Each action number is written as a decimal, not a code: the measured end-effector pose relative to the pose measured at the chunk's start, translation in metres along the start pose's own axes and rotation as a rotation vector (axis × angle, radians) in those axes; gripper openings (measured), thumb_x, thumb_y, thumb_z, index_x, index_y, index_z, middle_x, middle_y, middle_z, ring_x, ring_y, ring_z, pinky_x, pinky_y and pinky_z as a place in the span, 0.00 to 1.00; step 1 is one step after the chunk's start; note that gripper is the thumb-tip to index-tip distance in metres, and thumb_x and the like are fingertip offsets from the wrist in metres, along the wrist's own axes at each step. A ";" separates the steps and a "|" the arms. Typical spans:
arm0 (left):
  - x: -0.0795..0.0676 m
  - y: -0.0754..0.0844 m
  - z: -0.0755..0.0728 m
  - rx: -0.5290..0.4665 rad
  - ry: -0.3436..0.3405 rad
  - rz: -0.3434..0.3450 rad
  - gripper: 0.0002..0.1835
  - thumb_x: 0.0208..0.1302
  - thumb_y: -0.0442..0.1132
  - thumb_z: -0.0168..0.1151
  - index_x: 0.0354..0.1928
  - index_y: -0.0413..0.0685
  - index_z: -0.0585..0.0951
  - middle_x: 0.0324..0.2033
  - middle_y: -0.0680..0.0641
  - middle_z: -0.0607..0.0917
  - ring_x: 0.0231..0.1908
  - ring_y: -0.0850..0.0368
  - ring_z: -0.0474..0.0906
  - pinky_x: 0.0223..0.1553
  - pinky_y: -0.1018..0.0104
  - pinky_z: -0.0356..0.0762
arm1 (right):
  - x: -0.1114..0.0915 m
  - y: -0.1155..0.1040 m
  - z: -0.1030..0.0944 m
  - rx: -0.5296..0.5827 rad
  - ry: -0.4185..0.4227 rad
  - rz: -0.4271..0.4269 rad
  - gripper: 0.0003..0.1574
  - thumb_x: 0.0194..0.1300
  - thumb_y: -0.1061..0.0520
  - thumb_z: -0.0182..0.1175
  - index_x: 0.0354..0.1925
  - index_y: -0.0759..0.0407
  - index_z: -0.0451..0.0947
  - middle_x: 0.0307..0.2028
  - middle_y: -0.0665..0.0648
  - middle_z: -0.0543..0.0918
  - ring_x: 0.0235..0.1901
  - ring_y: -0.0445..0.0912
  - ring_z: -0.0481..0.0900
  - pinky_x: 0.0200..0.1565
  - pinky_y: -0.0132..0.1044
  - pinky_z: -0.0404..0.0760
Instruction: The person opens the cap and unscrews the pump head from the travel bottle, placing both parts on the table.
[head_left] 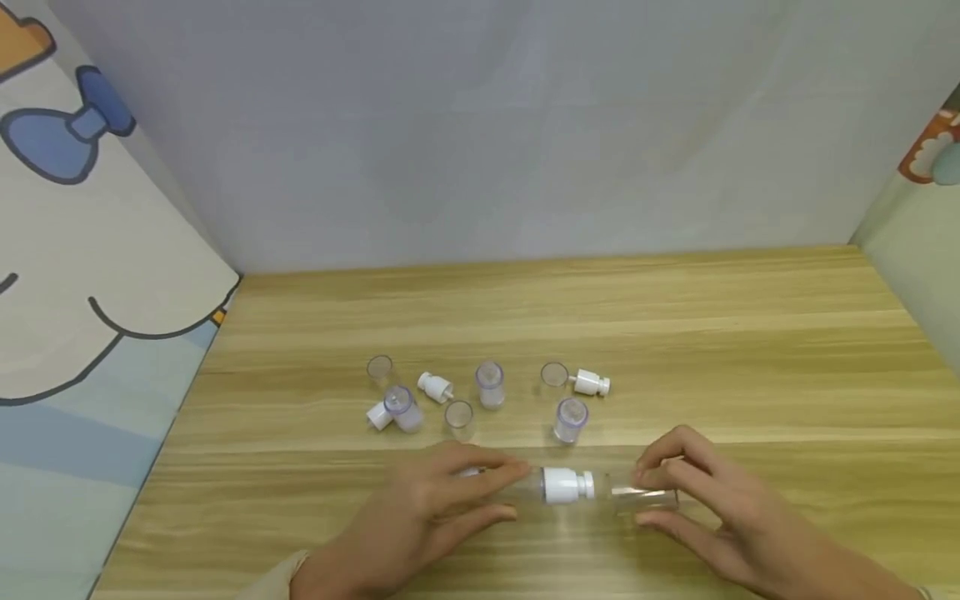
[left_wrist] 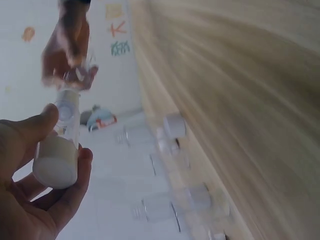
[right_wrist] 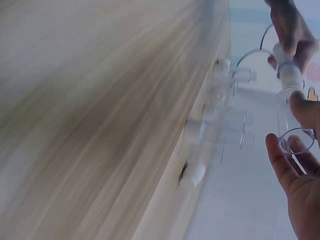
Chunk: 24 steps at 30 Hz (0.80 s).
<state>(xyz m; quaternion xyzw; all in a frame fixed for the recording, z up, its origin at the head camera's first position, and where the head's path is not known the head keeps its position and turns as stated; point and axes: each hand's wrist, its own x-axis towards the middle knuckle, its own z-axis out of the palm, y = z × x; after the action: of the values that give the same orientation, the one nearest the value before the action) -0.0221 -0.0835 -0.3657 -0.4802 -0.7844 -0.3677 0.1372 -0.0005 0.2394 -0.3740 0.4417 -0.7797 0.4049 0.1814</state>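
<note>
Above the table's near side, my left hand [head_left: 420, 512] grips a small clear bottle on its side, its white pump head [head_left: 562, 485] pointing right. The bottle's white base [left_wrist: 56, 162] shows between the thumb and fingers in the left wrist view. Facing it, my right hand [head_left: 723, 512] pinches a clear cylindrical cap [head_left: 643, 498] between thumb and fingers. The cap lies level, in line with the pump head. A small gap separates the two in the head view. An open round end of the cap [right_wrist: 296, 141] shows in the right wrist view.
Beyond the hands on the wooden table [head_left: 750, 350] stand several bottle bodies, among them one at the centre [head_left: 490, 385] and one nearer [head_left: 572, 419]. Clear caps [head_left: 554, 377] and loose white pump heads [head_left: 591, 382] lie among them. A pale cloth wall [head_left: 525, 167] borders the back.
</note>
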 end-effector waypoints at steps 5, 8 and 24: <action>-0.003 -0.004 -0.006 -0.039 0.079 -0.020 0.22 0.63 0.39 0.76 0.59 0.46 0.86 0.51 0.49 0.90 0.48 0.59 0.89 0.49 0.78 0.84 | -0.007 0.004 -0.014 -0.056 0.065 0.054 0.20 0.76 0.46 0.61 0.45 0.63 0.83 0.44 0.54 0.80 0.47 0.36 0.78 0.50 0.19 0.78; -0.003 -0.004 -0.001 -0.047 0.106 -0.009 0.22 0.62 0.38 0.77 0.58 0.46 0.86 0.50 0.48 0.91 0.47 0.59 0.89 0.49 0.78 0.84 | -0.006 0.008 -0.015 -0.068 0.068 0.039 0.20 0.75 0.48 0.62 0.46 0.65 0.83 0.44 0.55 0.81 0.46 0.37 0.78 0.52 0.19 0.78; -0.007 -0.001 0.003 0.027 0.139 -0.072 0.22 0.65 0.44 0.74 0.60 0.51 0.85 0.49 0.55 0.91 0.47 0.60 0.78 0.52 0.73 0.78 | 0.015 0.029 -0.031 -0.302 0.012 0.099 0.25 0.78 0.36 0.54 0.48 0.53 0.85 0.46 0.47 0.82 0.40 0.31 0.76 0.44 0.17 0.75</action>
<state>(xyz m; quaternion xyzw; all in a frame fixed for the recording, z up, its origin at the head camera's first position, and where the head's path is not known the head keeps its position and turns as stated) -0.0189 -0.0859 -0.3722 -0.4231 -0.7947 -0.3943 0.1843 -0.0354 0.2643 -0.3592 0.3678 -0.8516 0.2940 0.2302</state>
